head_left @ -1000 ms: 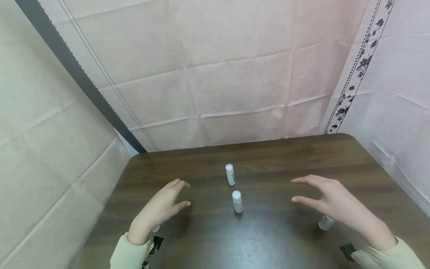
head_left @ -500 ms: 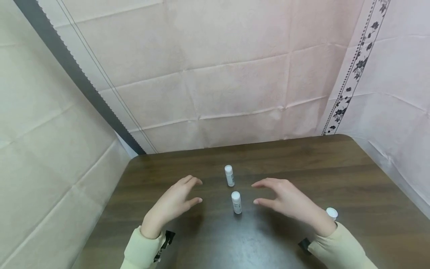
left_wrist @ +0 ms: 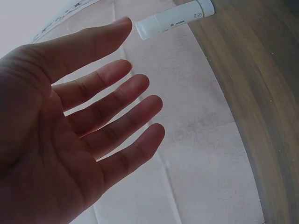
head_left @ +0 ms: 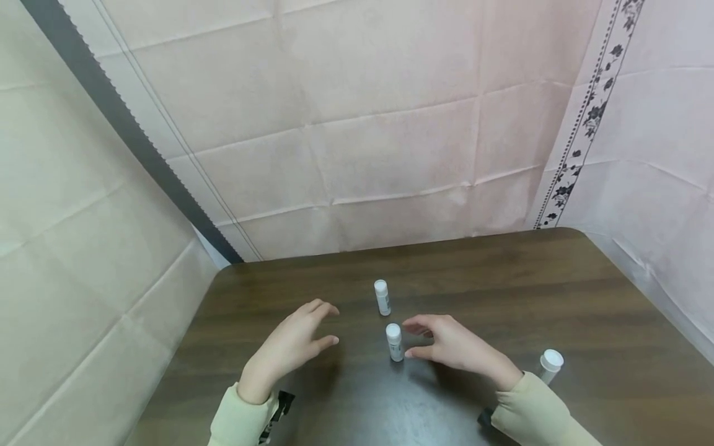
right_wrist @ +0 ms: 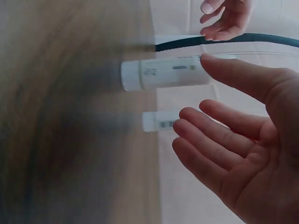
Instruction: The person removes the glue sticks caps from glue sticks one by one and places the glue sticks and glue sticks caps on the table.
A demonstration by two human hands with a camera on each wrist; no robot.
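Two small white capped bottles stand upright near the middle of the table, a nearer bottle [head_left: 395,347] and a farther bottle [head_left: 383,300]. Close at the nearer one's right side is my right hand [head_left: 460,350], thumb and fingers spread apart; whether they touch it I cannot tell. In the right wrist view the nearer bottle [right_wrist: 170,73] lies beyond the thumb tip, and nothing is in the palm. My left hand [head_left: 290,347] hovers to the left of both bottles with loosely bent fingers and holds nothing. One bottle [left_wrist: 175,19] shows past its thumb in the left wrist view.
Another white-capped bottle [head_left: 551,362] stands at the right, partly hidden behind my right sleeve [head_left: 535,406]. The dark wooden table [head_left: 474,266] ends at the back against a hanging pale cloth [head_left: 390,155]. More cloth hangs at the left and right sides.
My right hand has swept left from the table's right side to the nearer bottle. The left hand has shifted slightly right. The bottles stay in place.
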